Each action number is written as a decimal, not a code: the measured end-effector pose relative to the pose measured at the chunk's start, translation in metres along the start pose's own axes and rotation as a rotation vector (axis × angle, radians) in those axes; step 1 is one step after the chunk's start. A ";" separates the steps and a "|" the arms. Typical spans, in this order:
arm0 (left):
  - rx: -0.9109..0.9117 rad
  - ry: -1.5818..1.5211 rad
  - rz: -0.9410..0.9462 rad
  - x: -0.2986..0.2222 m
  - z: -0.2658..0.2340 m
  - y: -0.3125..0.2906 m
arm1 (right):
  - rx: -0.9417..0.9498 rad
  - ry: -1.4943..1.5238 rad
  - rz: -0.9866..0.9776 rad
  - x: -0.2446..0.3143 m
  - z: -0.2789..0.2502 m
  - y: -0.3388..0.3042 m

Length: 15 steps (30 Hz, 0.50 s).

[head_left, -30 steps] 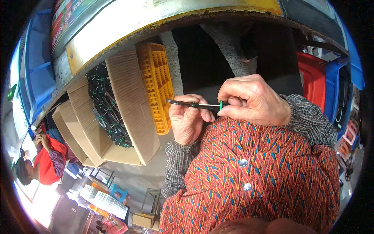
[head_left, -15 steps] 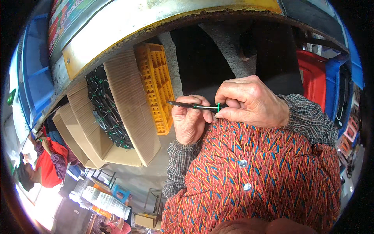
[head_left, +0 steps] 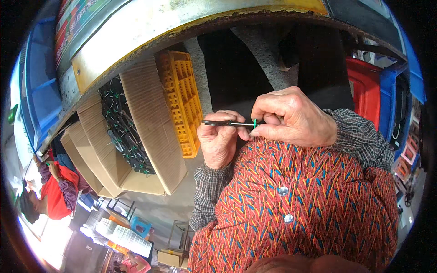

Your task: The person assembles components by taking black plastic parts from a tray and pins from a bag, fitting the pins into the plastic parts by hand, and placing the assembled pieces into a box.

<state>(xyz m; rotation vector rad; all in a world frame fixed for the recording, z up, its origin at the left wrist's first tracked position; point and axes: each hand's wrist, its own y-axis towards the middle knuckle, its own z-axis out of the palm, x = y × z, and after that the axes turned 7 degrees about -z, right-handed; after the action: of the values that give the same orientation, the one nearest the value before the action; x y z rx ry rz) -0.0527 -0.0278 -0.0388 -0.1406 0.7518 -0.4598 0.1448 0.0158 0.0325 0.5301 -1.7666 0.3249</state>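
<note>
Between my two hands, in front of my patterned top, is a slim black-handled tool [head_left: 221, 123] with a thin, pale metal shaft. My left hand [head_left: 218, 143] grips the black part between thumb and fingers. At the other end, my right hand [head_left: 296, 118] pinches around the shaft by a small green piece [head_left: 255, 123]. The fingertips hide the tool's far end, and its exact kind does not show. To the left, an open cardboard box [head_left: 148, 118] holds a heap of similar black pieces with green bits [head_left: 123, 132].
A metal-edged table [head_left: 136, 32] curves across the top. A yellow plastic crate [head_left: 180, 104] stands beside the box. On the right are a red plastic container [head_left: 366, 91] and a blue bin [head_left: 387, 102]. A co-worker in red [head_left: 59, 191] is at the far left.
The black end of the tool has shifted slightly right and down, and my left hand has turned a little with it. My right hand keeps its pinch near the green piece.
</note>
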 end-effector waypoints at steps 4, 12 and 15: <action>0.008 0.090 0.045 -0.005 0.000 0.001 | 0.079 0.135 0.212 0.003 -0.004 0.001; -0.027 0.350 0.027 -0.020 0.003 0.002 | 0.109 0.212 0.328 0.005 -0.006 0.000; -0.033 0.363 -0.021 -0.020 0.002 0.001 | 0.064 -0.007 0.070 -0.002 -0.001 -0.003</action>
<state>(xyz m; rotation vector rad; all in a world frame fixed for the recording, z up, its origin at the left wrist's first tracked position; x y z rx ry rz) -0.0634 -0.0175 -0.0248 -0.0967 1.1150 -0.4992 0.1481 0.0141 0.0304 0.5163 -1.7893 0.4298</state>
